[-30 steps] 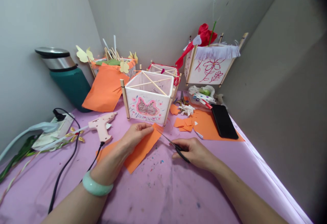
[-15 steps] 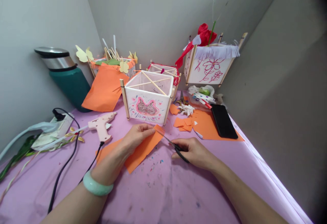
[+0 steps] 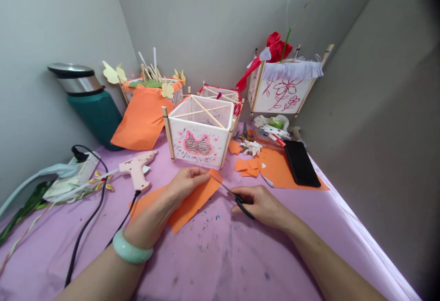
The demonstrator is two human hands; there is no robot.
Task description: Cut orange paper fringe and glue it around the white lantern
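Note:
Pinched in my left hand (image 3: pixel 187 185) is a long strip of orange paper (image 3: pixel 192 205), its far end pointing toward the lantern frame. My right hand (image 3: pixel 256 204) grips small black-handled scissors (image 3: pixel 240 199), with fingers in the loops. Their blades reach left onto the paper's far right end, close to my left fingertips. Just beyond stands a white box-shaped lantern (image 3: pixel 199 143) with wooden corner sticks and a butterfly drawing. Part of the orange strip is hidden under my left hand and wrist.
A pink glue gun (image 3: pixel 137 170) with a black cord lies at left, near a power strip (image 3: pixel 74 177) and a teal bottle (image 3: pixel 94 113). On the right are orange scraps (image 3: pixel 248 167), an orange sheet (image 3: pixel 278 172) and a black phone (image 3: pixel 301 163). A flower-drawn lantern (image 3: pixel 282 90) stands behind.
Almost nothing differs. The view has shifted very slightly; both hands, the paper and the scissors keep nearly the same places.

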